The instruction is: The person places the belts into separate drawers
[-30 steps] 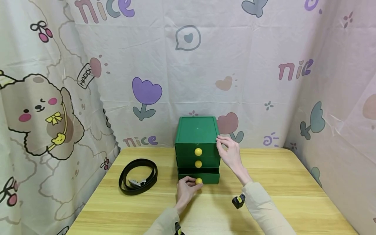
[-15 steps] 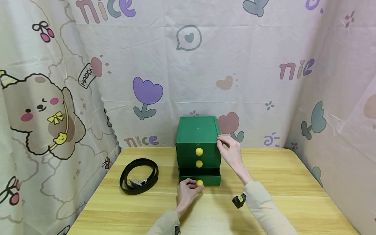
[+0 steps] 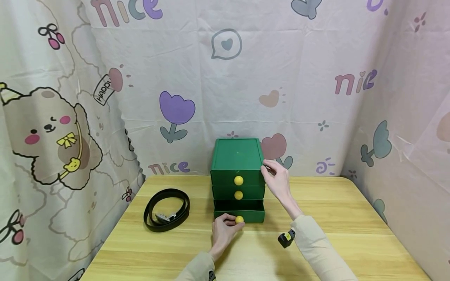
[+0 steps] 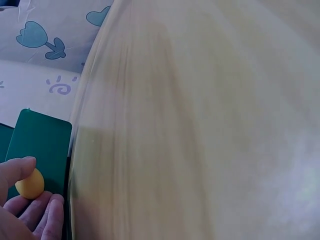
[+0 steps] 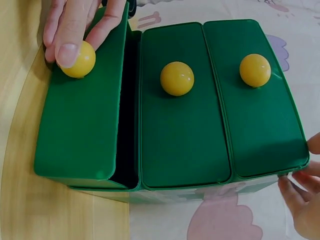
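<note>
A green drawer cabinet [image 3: 237, 154] with yellow ball knobs stands on the table. Its bottom drawer [image 3: 254, 217] is pulled part-way out, and the dark gap behind its front shows in the right wrist view. My left hand [image 3: 222, 233] pinches that drawer's yellow knob [image 5: 80, 62] between thumb and fingers. At the cabinet's upper right front corner, my right hand [image 3: 277, 180] holds the edge with its thumb and fingertips. The upper two drawers, with a middle knob [image 5: 177, 78] and a top knob [image 5: 255, 70], are closed.
A coiled black belt [image 3: 147, 210] with a silver buckle lies left of the cabinet on the wooden table [image 3: 337, 218]. Patterned cloth [image 3: 225, 86] hangs behind the table and along both sides.
The bottom drawer has come a little further out toward me, with my left hand on its knob. My right hand stays at the cabinet's corner.
</note>
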Available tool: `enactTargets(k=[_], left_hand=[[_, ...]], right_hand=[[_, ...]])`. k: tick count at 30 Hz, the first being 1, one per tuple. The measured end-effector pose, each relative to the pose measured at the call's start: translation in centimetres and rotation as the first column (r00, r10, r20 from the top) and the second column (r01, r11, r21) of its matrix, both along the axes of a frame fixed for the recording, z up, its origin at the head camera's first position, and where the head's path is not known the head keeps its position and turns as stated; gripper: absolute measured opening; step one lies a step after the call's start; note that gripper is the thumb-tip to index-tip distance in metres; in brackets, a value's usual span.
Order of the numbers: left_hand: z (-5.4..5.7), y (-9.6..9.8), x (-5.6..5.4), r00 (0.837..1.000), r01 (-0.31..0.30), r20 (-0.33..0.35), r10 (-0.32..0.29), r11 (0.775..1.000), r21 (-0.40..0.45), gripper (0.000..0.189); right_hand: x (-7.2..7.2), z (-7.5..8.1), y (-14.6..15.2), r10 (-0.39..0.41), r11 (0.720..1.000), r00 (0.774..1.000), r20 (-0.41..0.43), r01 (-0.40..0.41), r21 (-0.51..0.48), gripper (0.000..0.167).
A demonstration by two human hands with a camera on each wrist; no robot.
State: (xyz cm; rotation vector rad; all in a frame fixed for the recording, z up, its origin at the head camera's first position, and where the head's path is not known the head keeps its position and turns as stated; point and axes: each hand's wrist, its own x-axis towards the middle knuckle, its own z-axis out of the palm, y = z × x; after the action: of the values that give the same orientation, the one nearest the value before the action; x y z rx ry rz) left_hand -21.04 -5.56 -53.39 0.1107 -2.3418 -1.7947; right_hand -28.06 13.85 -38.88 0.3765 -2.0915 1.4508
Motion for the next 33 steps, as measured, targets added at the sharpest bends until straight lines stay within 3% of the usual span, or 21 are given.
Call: enactTargets(k=[9, 12, 19, 22, 27, 33], left_hand=[[0.2, -0.1, 0.3, 1.000, 0.013, 0.003, -0.013, 0.999, -0.036, 0.025], [0.3, -0.1, 0.3, 1.000, 0.016, 0.006, -0.015, 0.998, -0.060, 0.025], [0.2, -0.4, 0.3, 0.999, 0.032, -0.010, -0.033, 0.995, -0.098, 0.025], [0.1, -0.5, 0.3, 0.999, 0.038, -0.010, -0.039, 0.994, -0.105, 0.025], [0.1, -0.7, 0.2, 0.999, 0.046, -0.011, -0.047, 0.993, -0.108, 0.024], [0.2, -1.0, 0.3, 0.998, 0.067, -0.013, -0.069, 0.992, -0.103, 0.023]], right_hand=[[2.6, 3.0, -0.6, 0.036, 0.998, 0.994, 0.101, -0.030, -0.056, 0.033], [2.4, 2.8, -0.4, 0.030, 0.998, 0.993, 0.116, -0.022, -0.065, 0.033], [-0.3, 0.1, 0.3, 0.014, 0.996, 0.995, 0.097, -0.006, -0.087, 0.033], [-0.6, -0.2, 0.4, 0.005, 0.997, 0.995, 0.098, 0.003, -0.083, 0.032], [-0.3, 0.2, 0.3, 0.013, 0.996, 0.995, 0.096, -0.004, -0.093, 0.031], [1.9, 2.5, -0.4, 0.028, 0.997, 0.996, 0.090, -0.021, -0.069, 0.031]])
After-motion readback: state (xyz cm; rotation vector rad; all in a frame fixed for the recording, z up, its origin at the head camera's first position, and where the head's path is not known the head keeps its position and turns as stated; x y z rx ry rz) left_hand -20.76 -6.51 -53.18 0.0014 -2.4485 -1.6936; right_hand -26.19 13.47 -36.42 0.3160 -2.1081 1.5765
